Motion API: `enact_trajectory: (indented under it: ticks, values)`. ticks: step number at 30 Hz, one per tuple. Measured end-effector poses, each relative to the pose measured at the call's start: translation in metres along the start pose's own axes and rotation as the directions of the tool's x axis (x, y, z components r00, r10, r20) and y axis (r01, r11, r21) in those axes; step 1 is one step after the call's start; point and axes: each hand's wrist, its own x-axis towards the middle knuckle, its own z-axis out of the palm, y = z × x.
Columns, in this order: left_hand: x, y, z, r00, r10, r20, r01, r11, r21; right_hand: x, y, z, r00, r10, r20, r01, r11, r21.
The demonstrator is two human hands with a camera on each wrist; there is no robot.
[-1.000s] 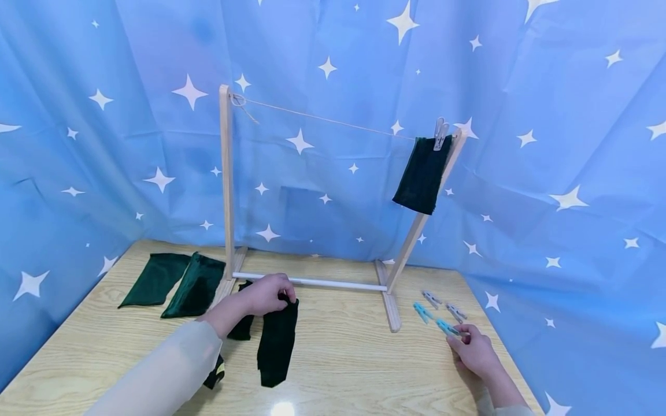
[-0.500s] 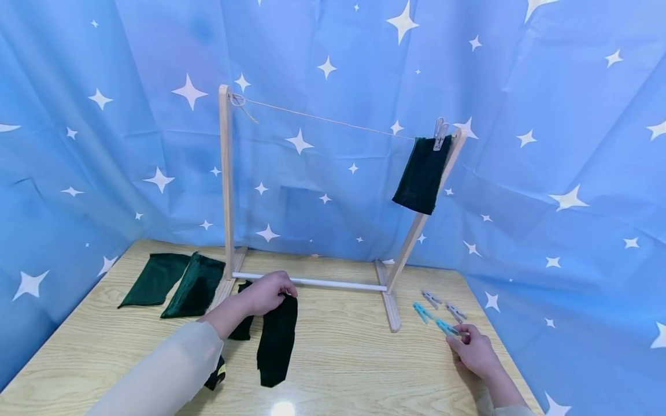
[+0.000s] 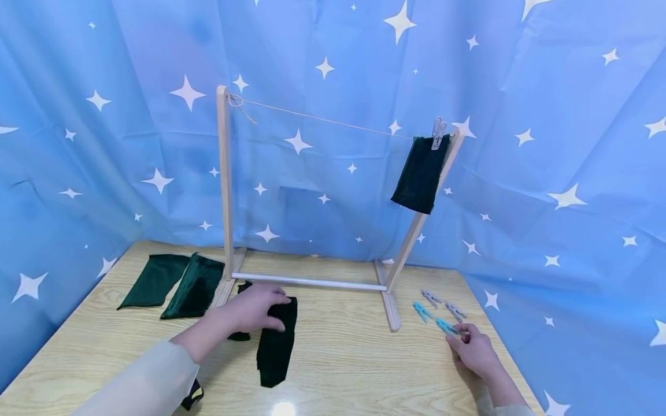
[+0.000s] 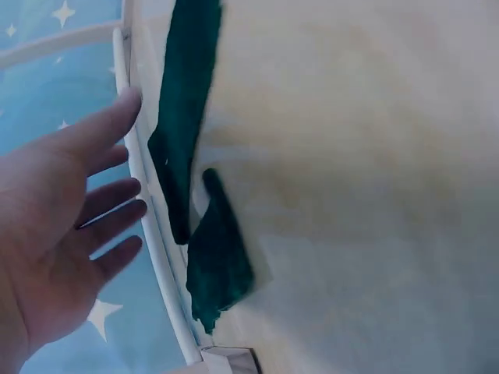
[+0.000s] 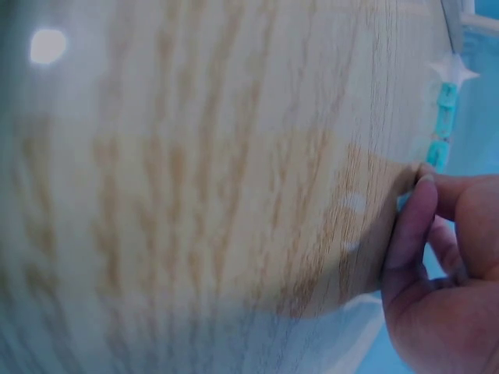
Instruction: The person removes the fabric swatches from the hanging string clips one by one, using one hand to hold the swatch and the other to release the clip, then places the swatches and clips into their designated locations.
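My left hand (image 3: 255, 309) hovers over a long dark green cloth (image 3: 276, 352) lying on the table; its fingers are spread apart and hold nothing. In the left wrist view that cloth (image 4: 183, 109) shows beside a smaller green cloth (image 4: 222, 261), which my forearm and hand partly cover in the head view. At the table's right side my right hand (image 3: 476, 349) pinches the near end of a light blue clothespin (image 3: 446, 326) between thumb and fingers. A second blue clothespin (image 3: 422, 312) and two grey clothespins (image 3: 430, 299) lie close by.
Behind the hands stands a wooden frame (image 3: 226, 185) with a string (image 3: 322, 120) across its top. One green cloth (image 3: 420, 176) hangs at the string's right end under a grey clothespin (image 3: 438, 134). Two green cloths (image 3: 156, 280) lie at the far left of the table (image 3: 364, 358).
My left hand has let go of the long cloth's top edge and drawn back slightly left, its fingers spreading. The right hand has stayed at the blue clothespin.
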Motion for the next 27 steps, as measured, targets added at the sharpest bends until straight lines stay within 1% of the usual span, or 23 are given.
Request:
enact_trajectory:
  ticks: [2,4,6,7,12,16,23,27]
  values:
    - [-0.01,0.004,0.002,0.997,-0.02,0.08,0.02,1.0,0.006,0.0,-0.001,-0.001,1.0,-0.009,0.0,0.009,1.0,-0.025]
    - [-0.017,0.006,0.004,0.988,-0.045,0.15,0.045,0.999,0.009,0.0,-0.002,-0.001,1.0,-0.013,-0.001,0.013,0.999,-0.044]
    - [-0.021,0.006,0.007,0.979,-0.064,0.195,0.064,0.998,0.005,0.0,-0.003,-0.001,1.0,-0.01,0.0,0.01,0.999,-0.037]
    - [-0.022,0.006,0.008,0.976,-0.068,0.207,0.068,0.998,0.005,0.0,-0.003,-0.001,1.0,-0.006,0.004,0.006,1.0,-0.026]
    - [-0.02,0.001,0.009,0.971,-0.077,0.227,0.087,0.996,-0.034,-0.002,-0.004,0.001,1.0,0.004,0.007,-0.004,1.0,0.005]
    - [-0.014,-0.003,0.008,0.968,-0.08,0.238,0.094,0.995,-0.046,-0.003,-0.004,-0.001,1.0,0.01,0.009,-0.01,1.0,0.01]
    - [-0.005,-0.008,0.0,0.958,-0.075,0.277,0.1,0.992,-0.08,-0.001,-0.001,-0.001,1.0,0.004,0.016,-0.005,0.999,0.038]
    - [-0.004,-0.01,-0.001,0.957,-0.073,0.28,0.104,0.99,-0.098,-0.002,-0.002,-0.001,1.0,0.005,0.023,-0.006,0.999,0.036]
